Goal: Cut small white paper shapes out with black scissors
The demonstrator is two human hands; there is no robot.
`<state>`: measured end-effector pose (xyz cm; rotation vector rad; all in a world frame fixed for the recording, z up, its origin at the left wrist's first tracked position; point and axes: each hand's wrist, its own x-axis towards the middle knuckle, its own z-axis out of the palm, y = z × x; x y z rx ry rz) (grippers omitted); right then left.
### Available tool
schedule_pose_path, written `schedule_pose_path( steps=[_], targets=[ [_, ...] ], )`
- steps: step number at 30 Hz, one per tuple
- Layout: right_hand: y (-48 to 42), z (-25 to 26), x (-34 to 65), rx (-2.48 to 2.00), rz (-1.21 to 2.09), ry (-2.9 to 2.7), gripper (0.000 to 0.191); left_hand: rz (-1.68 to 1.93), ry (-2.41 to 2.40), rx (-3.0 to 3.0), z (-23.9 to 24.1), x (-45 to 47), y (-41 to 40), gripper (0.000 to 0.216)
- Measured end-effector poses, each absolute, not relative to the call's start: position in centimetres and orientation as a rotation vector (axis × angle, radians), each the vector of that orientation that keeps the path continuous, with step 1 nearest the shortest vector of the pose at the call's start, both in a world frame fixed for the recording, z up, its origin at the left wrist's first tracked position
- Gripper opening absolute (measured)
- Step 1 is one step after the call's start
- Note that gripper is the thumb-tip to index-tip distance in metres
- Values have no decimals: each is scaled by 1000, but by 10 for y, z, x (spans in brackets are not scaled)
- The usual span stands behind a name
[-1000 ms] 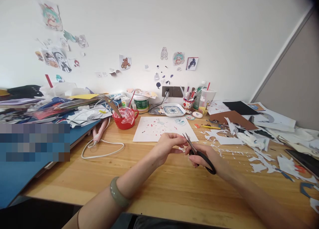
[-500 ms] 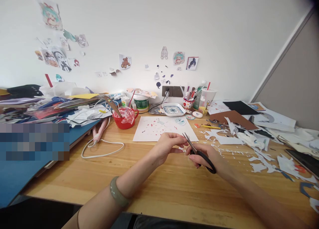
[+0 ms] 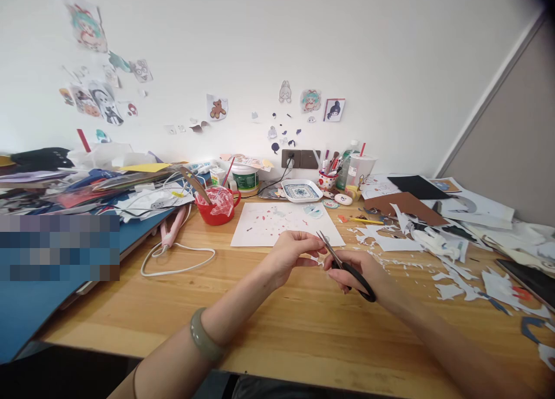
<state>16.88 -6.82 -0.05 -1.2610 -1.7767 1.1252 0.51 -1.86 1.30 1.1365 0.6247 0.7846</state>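
My right hand (image 3: 353,270) is closed round the black-handled scissors (image 3: 336,257), whose narrow metal blades point up and to the left, slightly parted. Close by, the fingers of my left hand (image 3: 295,251) are pinched by the blade tips. Between the two hands a small piece of white paper (image 3: 319,261) shows at my left fingers, mostly hidden by them. Behind my hands lies a white sheet (image 3: 260,225) with several tiny coloured cut-outs scattered on it, and a larger pale-blue cut-out (image 3: 313,211) at its right side.
Paper scraps (image 3: 390,237) litter the right side, near a brown sheet (image 3: 403,207). A red cup (image 3: 217,209), a patterned tray (image 3: 302,191) and a pen cup (image 3: 328,181) stand at the back. A white cable (image 3: 182,271) loops on the left.
The hands and scissors are almost unmoved. The whole view has shifted very slightly to the left.
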Motion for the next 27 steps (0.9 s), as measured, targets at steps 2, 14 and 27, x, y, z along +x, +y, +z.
schedule_pose_path(
  steps=[2,14,27],
  targets=[
    [-68,-1,169,-1263,1123,-1771,19,784,627,1135,13,5,-19,18],
    [-68,-1,168,-1274,1128,-1763,20,795,663,1150,15,5,-20,19],
    [-72,4,165,-1289,1139,-1740,20,831,749,1170,15,5,-20,19]
  ],
)
